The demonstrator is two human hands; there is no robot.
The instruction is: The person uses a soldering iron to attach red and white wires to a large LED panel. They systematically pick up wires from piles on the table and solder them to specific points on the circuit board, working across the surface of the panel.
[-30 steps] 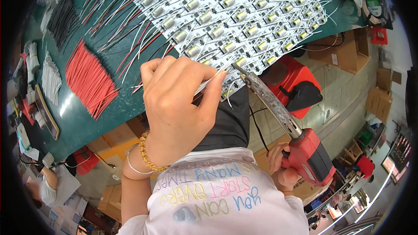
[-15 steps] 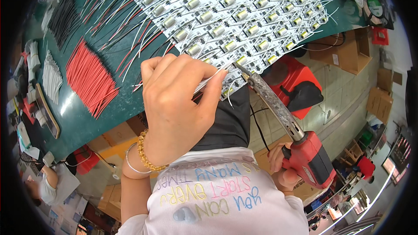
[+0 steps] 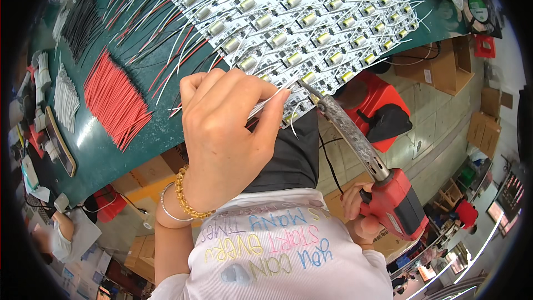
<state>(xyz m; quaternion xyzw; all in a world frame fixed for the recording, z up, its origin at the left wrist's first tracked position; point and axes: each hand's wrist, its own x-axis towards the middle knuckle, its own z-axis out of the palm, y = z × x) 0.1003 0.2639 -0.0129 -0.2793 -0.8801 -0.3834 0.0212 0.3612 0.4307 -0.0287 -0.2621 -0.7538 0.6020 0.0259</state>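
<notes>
My left hand (image 3: pixel 227 116) is closed in a pinch on a white wire (image 3: pixel 276 93) at the near edge of a large panel of white circuit boards (image 3: pixel 288 39). Each board carries a pale yellow-sided cylindrical part, and white wires run across the rows. My right hand (image 3: pixel 360 211) grips the red and black handle of a soldering iron (image 3: pixel 355 133). The iron's dark tip meets the board area just right of my left fingertips; whether it touches the wire or a pad, I cannot tell.
On the green table (image 3: pixel 100 166) lie bundles of red wires (image 3: pixel 115 100), black wires (image 3: pixel 82 25) and white wires (image 3: pixel 66 100). A red stand (image 3: pixel 383 111) sits beyond the iron. Cardboard boxes (image 3: pixel 444 66) stand at right. Another person (image 3: pixel 66 233) is at lower left.
</notes>
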